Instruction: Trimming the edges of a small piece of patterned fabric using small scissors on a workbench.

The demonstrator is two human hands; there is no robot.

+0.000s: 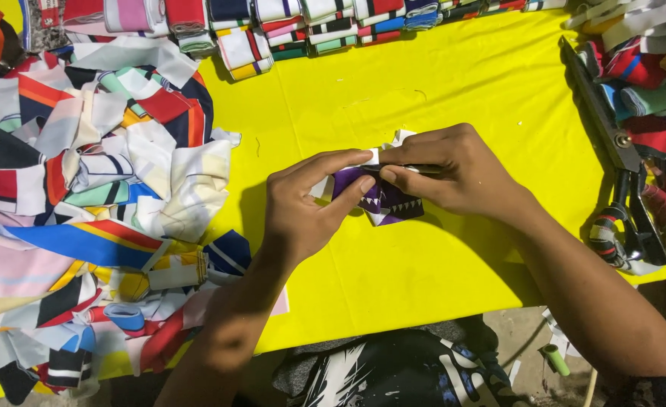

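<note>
1. Left hand [303, 207]: grip clenched on a small purple cloth piece [382, 200], thumb & forefinger pinching its left edge.
2. Right hand [454, 169]: grip clenched on a thin metal tool [416, 169], tip laid across the top of the piece. Can't tell what kind of tool; most of it is hidden in the fist.
3. Piece sits mid-desk on the yellow cover [438, 256], between both hands, white backing showing at top.
4. Step in hand, my judgement: working the top edge of the piece w/ the tool while the left pins it flat.
5. Next move calls for: steady left pinch, tool kept along the edge, fingertips out of its path.
6. Surroundings: heap of colourful scraps [84, 196] to my left, folded striped strips [310, 26] along far edge, big scissors [619, 158] at right, well apart.
</note>
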